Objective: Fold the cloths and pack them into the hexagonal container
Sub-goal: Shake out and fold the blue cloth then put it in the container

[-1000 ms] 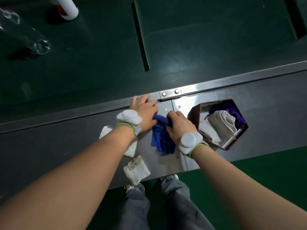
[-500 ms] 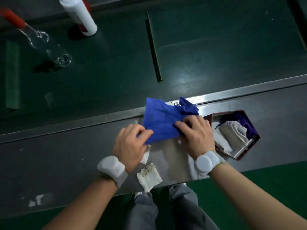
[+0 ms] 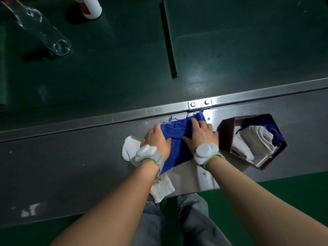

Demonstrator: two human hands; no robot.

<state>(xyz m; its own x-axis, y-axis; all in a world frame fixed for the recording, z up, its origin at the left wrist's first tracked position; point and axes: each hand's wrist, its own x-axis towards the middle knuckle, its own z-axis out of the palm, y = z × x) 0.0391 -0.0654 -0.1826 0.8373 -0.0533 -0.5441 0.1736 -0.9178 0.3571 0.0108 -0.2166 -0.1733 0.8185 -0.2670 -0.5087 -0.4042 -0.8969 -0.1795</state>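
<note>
Fingers (image 3: 195, 124) flat on blue cloth (image 3: 177, 144); hexagonal container (image 3: 225, 137) holds folded cloths (image 3: 255, 139).

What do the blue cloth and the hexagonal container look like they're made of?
Blue cloth: soft woven fabric, matte; it creases and shows frayed threads at its far edge. Hexagonal container: rigid, dark maroon walls, likely card or plastic; its pale, shiny inside could be a reflective lining.

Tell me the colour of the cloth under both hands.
Bright blue cloth, fraying at its far edge; the head view shows it.

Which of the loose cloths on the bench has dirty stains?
The white cloth nearest the bench edge, under the left forearm, shows brownish stains. The other white cloth and the blue cloth look clean.
</note>
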